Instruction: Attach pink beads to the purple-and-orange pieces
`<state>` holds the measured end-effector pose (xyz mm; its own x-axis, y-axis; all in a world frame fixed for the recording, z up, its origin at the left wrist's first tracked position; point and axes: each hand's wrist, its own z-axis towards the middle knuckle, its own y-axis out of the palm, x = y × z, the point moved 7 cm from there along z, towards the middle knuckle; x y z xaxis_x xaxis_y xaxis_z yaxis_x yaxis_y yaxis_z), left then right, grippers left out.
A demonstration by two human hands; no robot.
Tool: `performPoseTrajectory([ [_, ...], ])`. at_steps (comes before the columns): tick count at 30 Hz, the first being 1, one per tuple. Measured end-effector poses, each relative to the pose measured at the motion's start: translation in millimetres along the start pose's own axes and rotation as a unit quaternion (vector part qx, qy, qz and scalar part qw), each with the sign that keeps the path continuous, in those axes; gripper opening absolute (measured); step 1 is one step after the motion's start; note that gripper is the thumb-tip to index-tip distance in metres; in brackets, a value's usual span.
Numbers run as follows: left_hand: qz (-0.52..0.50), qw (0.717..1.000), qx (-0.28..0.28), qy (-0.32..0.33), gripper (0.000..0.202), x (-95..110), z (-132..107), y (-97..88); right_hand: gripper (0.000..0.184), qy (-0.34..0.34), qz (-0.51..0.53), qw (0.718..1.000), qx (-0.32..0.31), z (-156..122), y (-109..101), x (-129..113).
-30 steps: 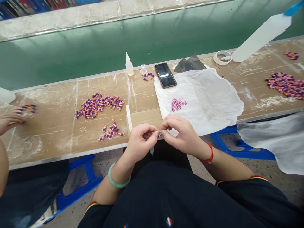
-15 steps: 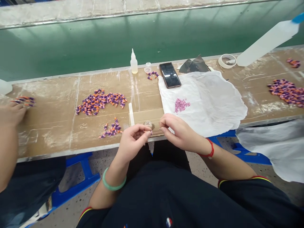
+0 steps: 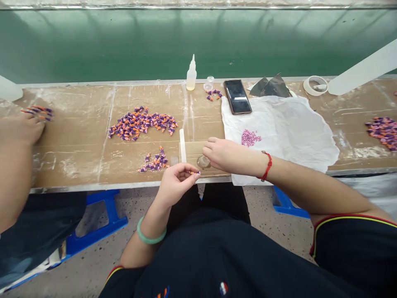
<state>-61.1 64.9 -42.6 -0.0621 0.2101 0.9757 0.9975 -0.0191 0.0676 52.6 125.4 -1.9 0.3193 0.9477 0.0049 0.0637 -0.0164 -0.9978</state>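
My left hand (image 3: 176, 182) is closed in a pinch on a small purple and orange piece at the table's front edge. My right hand (image 3: 221, 154) rests on the table with fingers curled beside a small round clear cap (image 3: 203, 162); what it holds, if anything, is hidden. A white stick (image 3: 182, 145) lies just left of that hand. A small heap of purple and orange pieces (image 3: 155, 162) lies nearby, and a larger heap (image 3: 141, 123) sits further back. Tiny pink beads (image 3: 249, 137) lie on a white sheet (image 3: 288, 128).
A glue bottle (image 3: 191, 74), a small clear cup (image 3: 209, 82) and a phone (image 3: 237, 96) stand at the back. A tape roll (image 3: 314, 85) and another pile of pieces (image 3: 382, 130) are at the right. Another person's hand (image 3: 20, 128) rests at the left.
My hands have parted. The right hand has moved forward onto the table by the clear cap, while the left stays pinched on its piece. The view has tilted down.
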Motion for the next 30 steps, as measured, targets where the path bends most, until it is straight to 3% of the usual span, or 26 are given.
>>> performPoseTrajectory([
  [6,-0.019,1.0,-0.004,-0.004,0.018,-3,0,-2.6,0.022,-0.009,-0.002,1.0,0.004,3,-4,0],
  [10,-0.066,0.997,0.03,0.022,0.023,1,-2,-6.7,0.021,0.056,0.114,0.992,0.027,-2,-21,9],
  [12,-0.096,0.994,0.05,0.036,0.027,5,-4,-8.2,0.02,0.102,0.244,0.964,0.032,-7,-27,13],
  [15,-0.14,0.987,0.063,0.056,0.03,13,-7,-7.1,0.016,0.137,0.472,0.871,0.021,-14,-27,8],
  [17,-0.154,0.984,0.063,0.068,0.03,18,-10,-4.8,0.015,0.137,0.543,0.828,0.022,-16,-29,1],
  [30,-0.116,0.985,0.032,0.125,0.022,41,-18,6.7,0.011,0.106,0.538,0.835,0.035,-21,-46,-12],
])
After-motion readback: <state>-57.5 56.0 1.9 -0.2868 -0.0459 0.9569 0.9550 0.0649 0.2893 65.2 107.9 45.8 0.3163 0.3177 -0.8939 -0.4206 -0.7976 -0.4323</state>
